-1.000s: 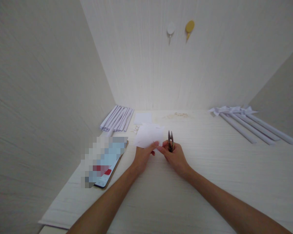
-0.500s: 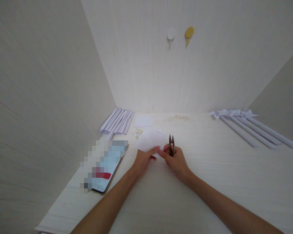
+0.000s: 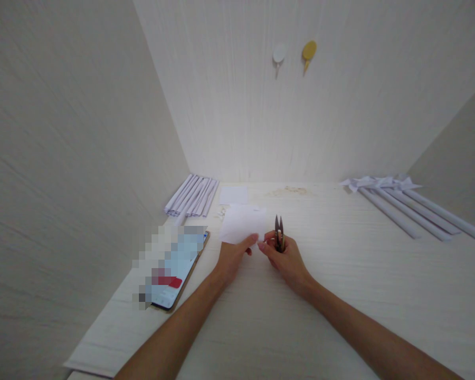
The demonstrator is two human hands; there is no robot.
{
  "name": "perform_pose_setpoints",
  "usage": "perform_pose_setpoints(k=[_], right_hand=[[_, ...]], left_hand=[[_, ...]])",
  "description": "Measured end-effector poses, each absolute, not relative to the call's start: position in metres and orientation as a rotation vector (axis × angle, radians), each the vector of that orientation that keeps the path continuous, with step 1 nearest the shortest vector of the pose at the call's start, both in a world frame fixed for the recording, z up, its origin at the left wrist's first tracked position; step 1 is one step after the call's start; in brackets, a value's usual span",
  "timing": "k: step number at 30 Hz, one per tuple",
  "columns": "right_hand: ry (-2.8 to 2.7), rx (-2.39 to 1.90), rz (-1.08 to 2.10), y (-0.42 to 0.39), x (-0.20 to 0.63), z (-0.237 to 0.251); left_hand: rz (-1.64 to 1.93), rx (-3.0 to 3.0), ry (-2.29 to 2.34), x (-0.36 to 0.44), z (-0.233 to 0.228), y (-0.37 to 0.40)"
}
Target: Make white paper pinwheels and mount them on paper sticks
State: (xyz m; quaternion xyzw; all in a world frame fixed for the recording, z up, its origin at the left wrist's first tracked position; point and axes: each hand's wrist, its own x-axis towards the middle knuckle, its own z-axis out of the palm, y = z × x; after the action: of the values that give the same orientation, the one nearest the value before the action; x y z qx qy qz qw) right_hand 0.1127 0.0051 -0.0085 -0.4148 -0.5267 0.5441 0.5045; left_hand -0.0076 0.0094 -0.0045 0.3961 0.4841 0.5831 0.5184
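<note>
Between the thumb and fingers of my left hand (image 3: pixel 236 257) is a white sheet of paper (image 3: pixel 242 224), held just above the table. My right hand (image 3: pixel 284 257) is closed around a pair of thread snips (image 3: pixel 279 235), whose two dark blades point away from me, slightly apart. The right thumb and forefinger come close to the paper's near right corner; whether they pinch it I cannot tell. Behind the held sheet lies another white paper (image 3: pixel 233 195), and small paper scraps (image 3: pixel 221 213) show partly past its left edge.
A phone (image 3: pixel 182 272), partly pixelated, lies at the left. Rolled paper tubes (image 3: pixel 193 195) are stacked at the back left. Longer paper sticks with folded tops (image 3: pixel 407 211) lie at the back right. White (image 3: pixel 278 54) and yellow (image 3: pixel 309 50) hooks are on the wall.
The paper in my left hand has turned and now covers more of the scraps. My right fingers have moved slightly away from my left thumb. The snips stay in my right hand.
</note>
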Motion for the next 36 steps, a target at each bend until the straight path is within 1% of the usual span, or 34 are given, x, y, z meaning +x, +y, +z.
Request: perform_pose_setpoints(k=[4,7,13,17,27,36], right_hand=[[-1.256,-0.811,1.525,0.001,0.112,-0.005],[-1.337,-0.831,1.552,-0.001,0.111,-0.003],[-1.699,-1.021,1.324,-0.004,0.111,-0.003],[-1.778,-1.048,1.229,-0.003,0.111,-0.003],[-1.823,-1.088,1.137,-0.004,0.11,0.0],[-1.808,-1.082,1.12,-0.003,0.109,-0.003]], left_hand=[[1.546,0.864,1.207,-0.01,-0.002,0.013],[1.598,0.833,1.183,-0.011,0.002,0.013],[1.664,0.823,1.14,-0.008,0.009,0.011],[1.665,0.818,1.143,-0.007,0.01,0.01],[1.657,0.839,1.153,-0.009,0.006,0.012],[1.647,0.859,1.163,-0.009,0.008,0.011]])
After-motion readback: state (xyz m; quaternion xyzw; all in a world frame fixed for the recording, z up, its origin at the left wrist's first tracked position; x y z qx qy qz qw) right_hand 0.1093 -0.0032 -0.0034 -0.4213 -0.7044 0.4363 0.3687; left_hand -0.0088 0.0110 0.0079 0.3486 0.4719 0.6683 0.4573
